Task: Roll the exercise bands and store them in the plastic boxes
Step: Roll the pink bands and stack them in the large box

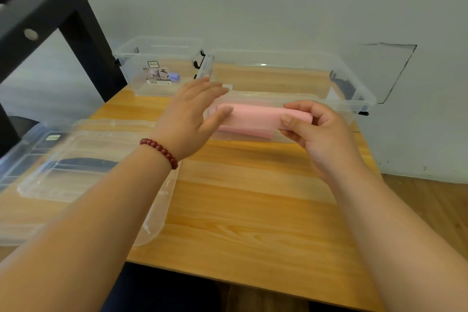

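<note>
Right hand [314, 129]: grip clamped, thumb and curled fingers round the right end of the rolled pink rubber exercise band [250, 119]. Left hand [192, 114]: grip apart, fingers straight, thumb at the band's left end; a red bead bracelet [159, 151] is on the wrist. The band lies level at the near wall of the large clear plastic box [359, 94]; whether inside or just before it cannot be told. A smaller clear plastic box [141, 58] behind holds a purple roll [174, 76]. Clear lids [76, 159] lie left on the wooden worktop [240, 197].
</note>
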